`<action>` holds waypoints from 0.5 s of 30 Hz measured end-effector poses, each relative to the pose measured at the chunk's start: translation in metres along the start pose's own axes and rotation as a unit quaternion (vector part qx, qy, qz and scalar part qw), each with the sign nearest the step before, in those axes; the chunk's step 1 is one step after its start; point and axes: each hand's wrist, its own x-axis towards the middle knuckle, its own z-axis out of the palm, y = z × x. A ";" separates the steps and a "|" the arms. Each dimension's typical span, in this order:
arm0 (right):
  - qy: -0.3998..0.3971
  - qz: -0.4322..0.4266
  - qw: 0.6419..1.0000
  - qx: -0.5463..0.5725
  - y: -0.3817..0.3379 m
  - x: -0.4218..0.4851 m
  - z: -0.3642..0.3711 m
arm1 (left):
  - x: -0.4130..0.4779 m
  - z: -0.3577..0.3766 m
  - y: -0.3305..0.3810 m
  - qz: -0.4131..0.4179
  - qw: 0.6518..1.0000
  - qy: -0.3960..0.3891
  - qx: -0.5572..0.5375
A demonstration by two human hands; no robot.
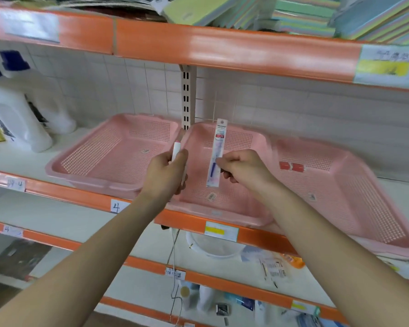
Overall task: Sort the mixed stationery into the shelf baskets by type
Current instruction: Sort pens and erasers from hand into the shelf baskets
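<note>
refill pack (215, 147): right fingers (224, 161) pinch it, left fingers (182, 155) grip a pen (176, 147); we'd lay it flat in the six-o'clock basket (234, 218).

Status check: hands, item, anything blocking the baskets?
Left hand grips white stick. Right hand pinches packaged pen, upright over middle basket. Nothing between them. Red item in right basket.

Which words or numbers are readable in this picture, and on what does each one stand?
"4": on the white paper tag, orange shelf edge.
Too blurred: print on the narrow clear packet in the right hand.
Too blurred: other shelf tags, yellow-and-white label upper right.
No text seen: white pen-shaped item in the left hand.
</note>
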 end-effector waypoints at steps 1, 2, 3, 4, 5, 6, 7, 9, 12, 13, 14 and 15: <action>-0.005 -0.001 1.000 -0.006 -0.004 0.006 0.010 | 0.007 -0.009 -0.001 0.003 1.000 0.001 0.004; -0.008 0.001 1.000 -0.008 -0.008 0.012 0.020 | 0.015 -0.019 -0.001 0.005 1.000 0.002 0.009; -0.010 0.004 1.000 -0.008 -0.012 0.019 0.030 | 0.024 -0.030 -0.001 0.005 1.000 0.003 0.012; -0.013 0.006 1.000 -0.007 -0.017 0.026 0.041 | 0.033 -0.040 -0.002 0.006 1.000 0.004 0.014; -0.017 0.007 1.000 -0.006 -0.021 0.034 0.053 | 0.043 -0.051 -0.002 0.009 1.000 0.003 0.015; -0.020 0.007 1.000 -0.008 -0.026 0.042 0.065 | 0.052 -0.063 -0.003 0.011 1.000 0.002 0.014; -0.023 0.006 1.000 -0.013 -0.031 0.051 0.077 | 0.062 -0.074 -0.004 0.011 1.000 0.000 0.012; -0.025 0.007 0.999 -0.020 -0.039 0.069 0.102 | 0.082 -0.096 -0.009 0.007 1.000 -0.001 0.008; -0.024 0.009 0.999 -0.026 -0.049 0.097 0.139 | 0.110 -0.125 -0.016 0.000 1.000 0.000 0.004; -0.025 0.009 0.999 -0.028 -0.051 0.105 0.151 | 0.119 -0.134 -0.018 -0.003 1.000 -0.002 0.001; -0.025 0.013 0.999 -0.028 -0.052 0.114 0.162 | 0.127 -0.142 -0.020 -0.006 1.000 -0.006 -0.002; -0.024 0.018 0.999 -0.030 -0.053 0.122 0.173 | 0.135 -0.149 -0.022 -0.011 1.000 -0.008 -0.007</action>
